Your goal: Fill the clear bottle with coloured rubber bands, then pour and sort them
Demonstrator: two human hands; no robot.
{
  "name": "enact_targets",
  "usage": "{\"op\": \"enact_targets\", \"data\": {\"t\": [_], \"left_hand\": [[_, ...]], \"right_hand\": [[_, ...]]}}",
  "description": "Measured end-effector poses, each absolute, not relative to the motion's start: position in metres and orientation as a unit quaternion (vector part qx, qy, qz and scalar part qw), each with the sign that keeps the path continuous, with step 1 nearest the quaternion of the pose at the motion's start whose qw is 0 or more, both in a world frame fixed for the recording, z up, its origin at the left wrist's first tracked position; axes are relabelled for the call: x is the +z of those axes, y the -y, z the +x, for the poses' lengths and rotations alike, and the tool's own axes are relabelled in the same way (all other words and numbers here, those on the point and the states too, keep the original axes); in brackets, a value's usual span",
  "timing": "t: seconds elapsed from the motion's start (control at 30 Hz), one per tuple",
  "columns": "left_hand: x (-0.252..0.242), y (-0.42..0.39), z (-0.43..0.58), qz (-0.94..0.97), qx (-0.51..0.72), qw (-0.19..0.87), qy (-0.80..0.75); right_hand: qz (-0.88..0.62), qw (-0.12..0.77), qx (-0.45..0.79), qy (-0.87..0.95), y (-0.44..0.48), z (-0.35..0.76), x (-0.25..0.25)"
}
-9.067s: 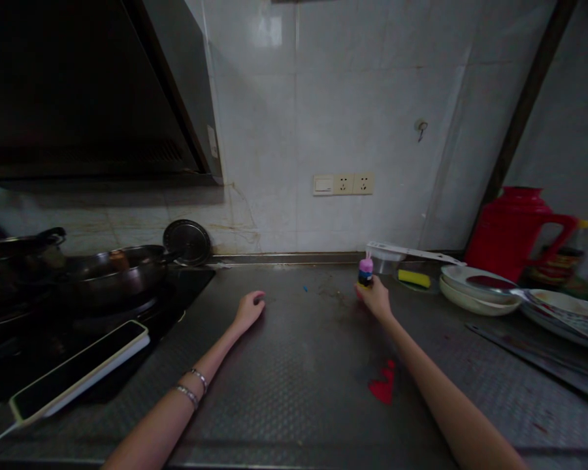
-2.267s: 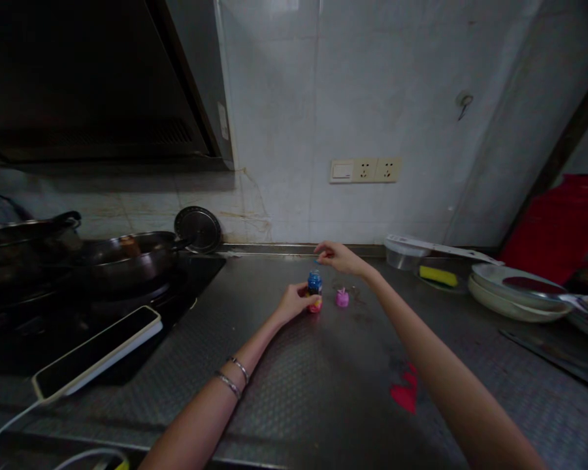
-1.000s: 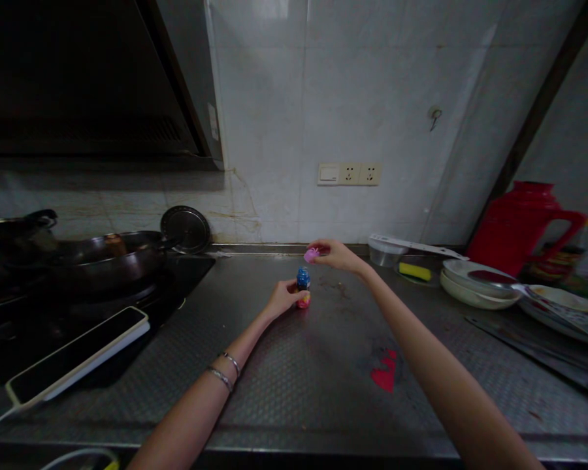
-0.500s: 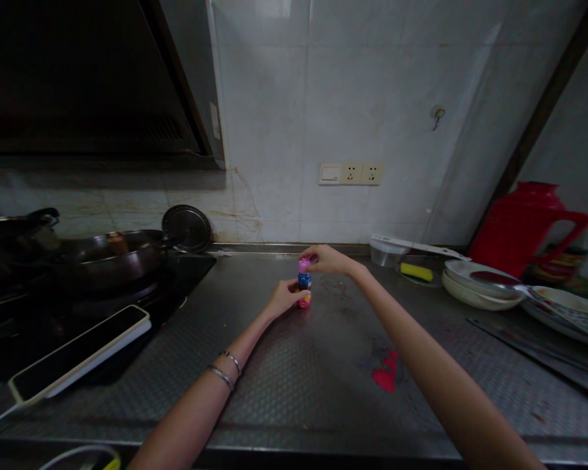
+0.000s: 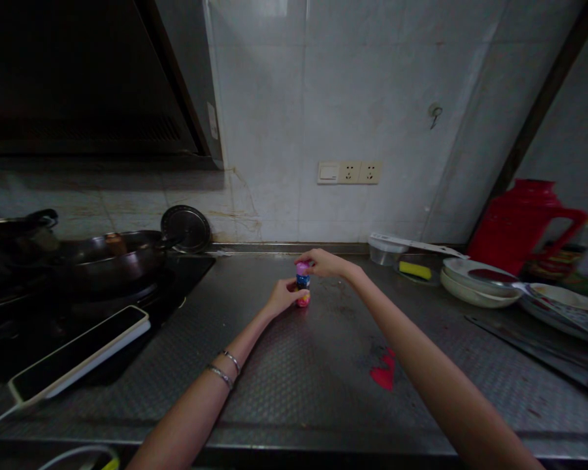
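Observation:
A small bottle [image 5: 302, 282] with a blue and dark middle and a red-pink lower part stands upright on the steel counter [image 5: 274, 391]. My left hand [image 5: 284, 297] is closed around its side from the left, thumb toward me. From above and to the right, the fingers of my right hand [image 5: 321, 262] grip the pink cap [image 5: 302, 268] on top of the bottle. Part of the label is hidden behind my left fingers. Two metal bracelets [image 5: 225, 369] circle my left wrist. Near my right forearm lies a red patch [image 5: 384, 371] on the counter.
On the left are a stove with a pan [image 5: 112, 258], a pot [image 5: 17, 245] and a phone [image 5: 81, 356] with a cable. To the right stand a plastic tub [image 5: 387, 253], a yellow sponge [image 5: 414, 271], stacked bowls [image 5: 475, 290] and a red thermos [image 5: 519, 225].
My right hand has sunk very slightly with the fingers still on the cap. The left hand keeps its hold on the bottle. The view has shifted a little.

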State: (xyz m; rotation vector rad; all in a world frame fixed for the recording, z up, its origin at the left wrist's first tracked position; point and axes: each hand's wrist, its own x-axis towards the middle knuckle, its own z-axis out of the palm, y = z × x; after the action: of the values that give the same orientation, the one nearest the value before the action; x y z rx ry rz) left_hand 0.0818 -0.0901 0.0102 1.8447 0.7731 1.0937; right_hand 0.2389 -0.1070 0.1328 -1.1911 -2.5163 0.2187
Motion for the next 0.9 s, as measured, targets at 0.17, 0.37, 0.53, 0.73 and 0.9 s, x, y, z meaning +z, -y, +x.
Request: {"op": "enact_targets", "data": {"t": [0.17,0.37,0.53,0.73,0.9], "left_hand": [[0.008,0.089,0.082,0.736,0.438,0.424,-0.295],[0.006,0.087,0.082,0.726,0.443,0.441,-0.287],[0.005,0.086,0.083,0.719,0.439,0.453,-0.293],[0.006,0.086,0.083,0.721,0.44,0.453,-0.286],[0.004,0.085,0.084,0.714,0.439,0.463,-0.286]], "right_hand": [[-0.469,0.173,0.058,0.864,0.11,0.235,0.131],[-0.502,0.335,0.144,0.784,0.112,0.23,0.106],[-0.45,0.476,0.351,0.668,0.112,0.238,0.082],[-0.472,0.613,0.331,0.541,0.108,0.241,0.064],[-0.381,0.61,0.451,0.529,0.107,0.229,0.062]]}}
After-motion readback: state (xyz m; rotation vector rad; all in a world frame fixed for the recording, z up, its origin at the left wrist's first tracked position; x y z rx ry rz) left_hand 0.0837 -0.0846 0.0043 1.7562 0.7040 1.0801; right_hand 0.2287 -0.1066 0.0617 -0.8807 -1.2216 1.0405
